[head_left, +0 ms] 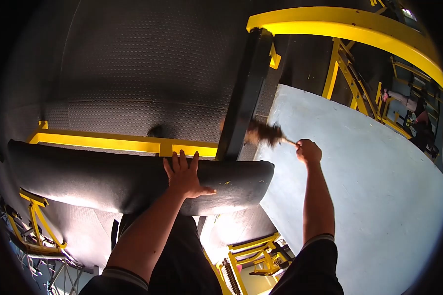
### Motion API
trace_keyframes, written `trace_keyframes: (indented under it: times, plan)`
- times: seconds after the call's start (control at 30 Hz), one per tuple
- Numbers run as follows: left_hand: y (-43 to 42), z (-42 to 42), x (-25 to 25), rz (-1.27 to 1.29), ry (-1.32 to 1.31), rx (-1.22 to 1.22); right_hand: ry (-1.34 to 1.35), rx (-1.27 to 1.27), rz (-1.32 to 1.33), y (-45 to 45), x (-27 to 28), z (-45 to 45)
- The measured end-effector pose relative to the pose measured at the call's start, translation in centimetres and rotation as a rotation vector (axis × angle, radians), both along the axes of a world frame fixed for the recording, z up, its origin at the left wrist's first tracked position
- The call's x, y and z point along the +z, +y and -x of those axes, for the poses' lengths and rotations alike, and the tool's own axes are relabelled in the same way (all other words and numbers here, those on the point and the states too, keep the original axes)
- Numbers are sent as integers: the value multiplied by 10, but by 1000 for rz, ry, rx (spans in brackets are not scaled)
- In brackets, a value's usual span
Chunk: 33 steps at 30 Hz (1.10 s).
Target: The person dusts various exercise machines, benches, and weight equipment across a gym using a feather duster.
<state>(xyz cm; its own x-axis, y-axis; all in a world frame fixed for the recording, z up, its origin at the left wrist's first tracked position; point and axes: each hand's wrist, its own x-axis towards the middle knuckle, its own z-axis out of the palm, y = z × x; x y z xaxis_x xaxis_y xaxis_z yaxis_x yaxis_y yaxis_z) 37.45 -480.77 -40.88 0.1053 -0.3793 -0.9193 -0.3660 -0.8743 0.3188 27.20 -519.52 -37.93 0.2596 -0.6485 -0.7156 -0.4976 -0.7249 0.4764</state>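
My left hand (183, 178) rests with fingers spread on a long black padded bench (98, 174). In my right hand (308, 151) is the thin handle of a feather duster (267, 133), gripped in a closed fist. Its brown feathery head is smeared by motion and lies against or just behind a black upright post (243, 93); I cannot tell whether it touches. The post rises from beyond the bench pad, near the pad's right part. A few small yellow marks show on the pad close to my left thumb.
A yellow frame bar (103, 141) runs behind the pad. Overhead at right, a thick yellow beam (349, 22) joins the post. Black textured flooring (172, 59) lies beyond, with a pale grey-blue surface (369, 187) at right. Another person (411, 103) is at the far right among yellow equipment.
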Motion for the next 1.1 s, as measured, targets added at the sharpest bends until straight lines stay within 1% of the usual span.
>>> trace_keyframes:
  times: [0.1,0.17,0.23,0.27,0.3,0.37,0.43,0.47,0.5,0.57,0.63,0.67,0.7,0.77,0.83,0.87,0.9,0.93,0.97,1.0,1.03,1.1]
  plan:
    - [-3,-1,3,-23,-30,-39,-317,-212,128,9,-9,5]
    - [-3,1,2,-33,-33,-45,-305,-273,84,8,-6,10]
    - [-5,0,2,-41,-39,-37,78,-338,-11,5,6,6]
    - [-5,1,2,-47,-46,-41,230,-296,-22,-2,7,15]
    - [-5,1,3,-54,-54,-42,315,-215,-62,-8,12,29]
    - [-5,5,3,-49,-94,-28,199,-247,138,-7,34,39]
    - [-6,6,4,-45,-129,-21,32,-272,38,-17,54,42]
    - [-6,7,4,-53,-129,-14,-214,-263,19,-19,53,53]
    - [-7,7,6,-61,-130,-10,-212,-262,19,-20,41,61]
    - [-8,7,7,-69,-131,-9,-724,-332,-18,-13,9,69]
    - [-9,7,8,-68,-139,-11,-516,-678,-131,23,8,42]
    - [-9,7,8,-74,-137,-9,-362,-836,-153,37,-6,47]
    - [-9,7,9,-79,-135,-8,-102,-763,-373,32,-54,88]
    - [-11,5,10,-76,-138,-8,-67,-975,-386,95,-36,55]
    - [-9,7,10,-88,-137,-11,-81,-969,-273,110,-48,38]
    - [-9,8,7,-81,-134,-5,-136,-1012,-266,104,-58,24]
    - [-9,9,5,-74,-130,1,-313,-1170,-195,106,-44,-6]
    - [-9,8,5,-80,-132,-3,-326,-711,-330,90,-88,9]
    - [-9,8,6,-77,-128,-5,-584,-1015,-240,96,-59,-31]
    - [-9,7,7,-73,-123,-7,-821,-898,-275,97,-49,-51]
    - [-8,7,7,-73,-123,-12,-801,-905,-293,94,-43,-62]
    - [-9,7,6,-79,-122,-6,-526,-914,-284,88,-44,-56]
